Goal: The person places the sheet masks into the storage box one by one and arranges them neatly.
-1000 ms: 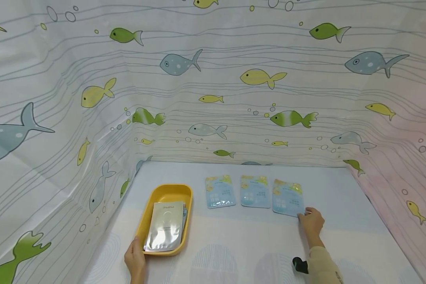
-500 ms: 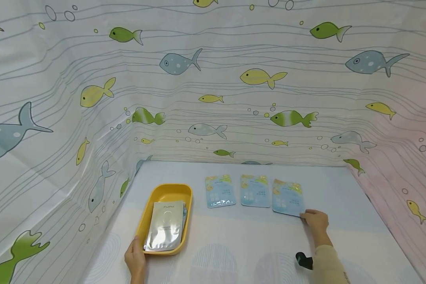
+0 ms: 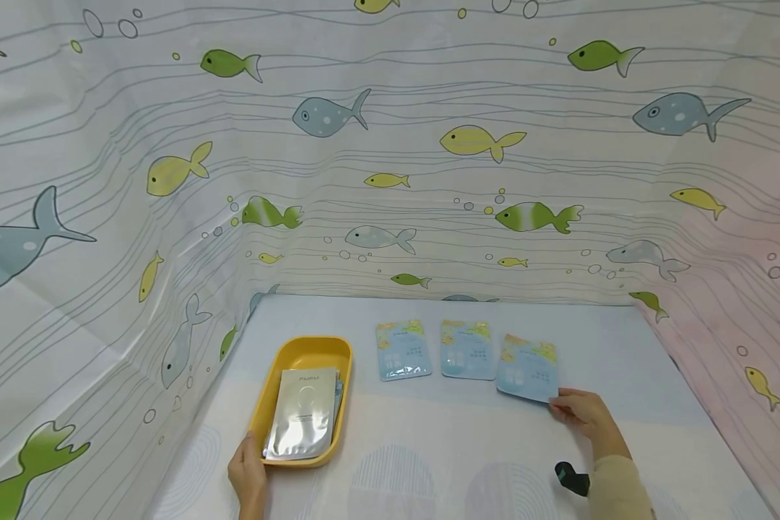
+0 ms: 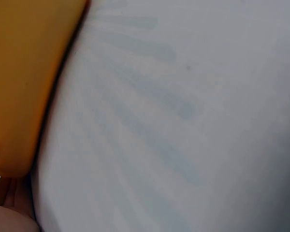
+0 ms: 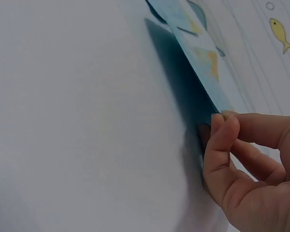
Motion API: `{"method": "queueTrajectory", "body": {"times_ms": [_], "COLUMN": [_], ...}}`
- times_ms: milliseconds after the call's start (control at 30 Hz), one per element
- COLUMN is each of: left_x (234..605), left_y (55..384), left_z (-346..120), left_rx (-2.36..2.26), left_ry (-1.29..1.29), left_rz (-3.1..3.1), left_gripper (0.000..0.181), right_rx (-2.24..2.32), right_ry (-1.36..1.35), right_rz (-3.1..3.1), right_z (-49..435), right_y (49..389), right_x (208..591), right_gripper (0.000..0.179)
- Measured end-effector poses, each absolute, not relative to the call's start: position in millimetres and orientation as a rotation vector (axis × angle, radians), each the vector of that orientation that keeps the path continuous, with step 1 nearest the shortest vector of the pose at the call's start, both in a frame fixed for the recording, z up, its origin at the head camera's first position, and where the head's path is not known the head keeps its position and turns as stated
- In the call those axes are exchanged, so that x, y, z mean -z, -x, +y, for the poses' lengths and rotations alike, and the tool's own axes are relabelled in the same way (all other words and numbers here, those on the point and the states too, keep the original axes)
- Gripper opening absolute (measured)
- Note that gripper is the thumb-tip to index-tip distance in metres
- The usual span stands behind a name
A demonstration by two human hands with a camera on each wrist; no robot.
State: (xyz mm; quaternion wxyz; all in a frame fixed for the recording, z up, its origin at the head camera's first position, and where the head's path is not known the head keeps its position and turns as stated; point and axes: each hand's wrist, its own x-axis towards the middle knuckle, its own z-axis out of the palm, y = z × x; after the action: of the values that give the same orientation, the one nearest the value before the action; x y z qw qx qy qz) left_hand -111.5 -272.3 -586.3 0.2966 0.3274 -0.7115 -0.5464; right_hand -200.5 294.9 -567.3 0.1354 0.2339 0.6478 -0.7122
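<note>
My right hand (image 3: 585, 413) pinches the near right corner of a light blue face mask packet (image 3: 529, 368) between thumb and finger. In the right wrist view that packet (image 5: 203, 63) is tilted, its held edge lifted off the table with a shadow beneath. My left hand (image 3: 247, 473) grips the near left corner of a yellow plastic tray (image 3: 347, 361), its thumb at the rim. Inside the tray lies a silvery face mask packet (image 3: 304, 415), partly covering a bluish one (image 3: 339, 393). In the left wrist view, the tray's wall (image 4: 29, 87) hides most of the hand.
Two more light blue packets, a left one (image 3: 403, 351) and a middle one (image 3: 467, 350), lie flat in a row beside the held one. The pale table (image 3: 455, 433) is bordered by fish-print curtains (image 3: 416, 159). A black strap piece (image 3: 572, 479) sits at my right sleeve.
My right hand has shifted right and taken the packet's corner, lifting and turning the packet slightly toward me. The left hand and tray have stayed in place.
</note>
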Motion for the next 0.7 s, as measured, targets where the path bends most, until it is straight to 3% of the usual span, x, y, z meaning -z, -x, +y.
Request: {"method": "queueTrajectory", "body": {"times_ms": [500,700], "left_x": [585,587], "left_y": [113,113], "left_z": [-273,-274], "left_rx": [1.427,1.442], "left_ry": [-0.853,-0.849], "left_rz": [-1.922,-1.923], "left_gripper": [0.045,0.047], "right_rx": [2.169,2.249], "right_ry": [-0.620,-0.570], "right_rz": [1.805,1.795], "right_z": [294,292], "right_y": [188,188], "right_x": [565,556], "right_gripper": [0.063,0.035]}}
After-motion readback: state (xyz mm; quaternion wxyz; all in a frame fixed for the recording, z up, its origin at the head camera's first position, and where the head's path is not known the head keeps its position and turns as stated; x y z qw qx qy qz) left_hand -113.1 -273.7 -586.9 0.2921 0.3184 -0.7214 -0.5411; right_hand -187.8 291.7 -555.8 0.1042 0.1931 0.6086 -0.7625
